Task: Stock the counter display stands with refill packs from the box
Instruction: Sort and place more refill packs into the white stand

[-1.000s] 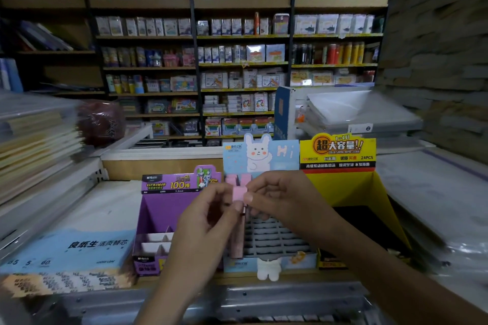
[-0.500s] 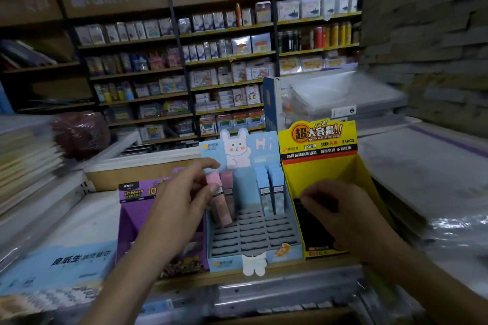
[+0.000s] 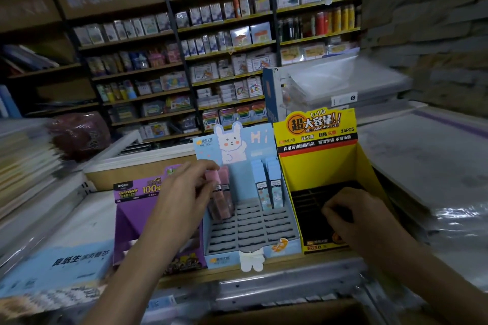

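Observation:
Three display stands sit side by side on the counter: a purple stand, a light blue bunny stand and a yellow stand. My left hand pinches a pink refill pack by its top and holds it upright in the back left slots of the blue stand, beside another pink pack. Two blue packs stand at the back right of that stand. My right hand, fingers curled, reaches into the dark tray of the yellow stand; whether it holds anything is hidden.
Wrapped paper stacks lie to the right and a blue paper ream to the left. Notebook piles stand at far left. Shelves of stationery fill the background. A metal counter edge runs below the stands.
My hands parted from the pink pack they held together. The left hand carried it into the blue stand's back left; the right hand moved right and down into the yellow stand.

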Demonstrator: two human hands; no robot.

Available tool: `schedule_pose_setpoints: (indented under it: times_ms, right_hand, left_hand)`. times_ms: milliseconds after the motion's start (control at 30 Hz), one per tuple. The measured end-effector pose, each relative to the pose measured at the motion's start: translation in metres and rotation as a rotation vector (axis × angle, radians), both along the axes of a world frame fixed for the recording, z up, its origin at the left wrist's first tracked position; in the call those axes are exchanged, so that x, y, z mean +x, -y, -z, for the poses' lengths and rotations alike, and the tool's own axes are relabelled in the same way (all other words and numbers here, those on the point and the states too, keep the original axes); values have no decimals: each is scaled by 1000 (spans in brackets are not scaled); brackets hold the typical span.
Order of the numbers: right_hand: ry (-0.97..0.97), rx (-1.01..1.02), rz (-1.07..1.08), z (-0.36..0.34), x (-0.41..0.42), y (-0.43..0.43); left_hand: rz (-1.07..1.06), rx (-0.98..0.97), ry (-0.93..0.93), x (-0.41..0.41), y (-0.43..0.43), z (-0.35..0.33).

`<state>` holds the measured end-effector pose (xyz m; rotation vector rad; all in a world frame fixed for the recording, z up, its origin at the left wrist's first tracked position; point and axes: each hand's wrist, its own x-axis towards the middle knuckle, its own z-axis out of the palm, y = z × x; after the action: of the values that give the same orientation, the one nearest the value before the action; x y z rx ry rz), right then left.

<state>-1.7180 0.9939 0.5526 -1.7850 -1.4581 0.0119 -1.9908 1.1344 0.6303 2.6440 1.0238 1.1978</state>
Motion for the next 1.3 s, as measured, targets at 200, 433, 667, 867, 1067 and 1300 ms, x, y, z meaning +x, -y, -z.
schedule_pose_setpoints:
  times_ms: [200,433,667,867,1067,1300]
  right_hand:
    - [24,16,-1,2,0,-2]
    - [45,28,-10,4,2,-2]
    - [29,30,-8,5,1,-2]
    - [6,17,-6,4,0,-1]
    - [-1,16,1,1,-2,0]
    - [12,17,13,-2,-5,1]
  left_hand:
    - [-31,47,-36,2,0,0]
    - [-10,41,-40,1,-7,-5]
    - [-6,49,-79,2,-10,-4]
    - [-25,104,-31,7,-10,5]
    - [-142,161,-113,13,-5,6]
    - [-203,185,-238,14,-3,12]
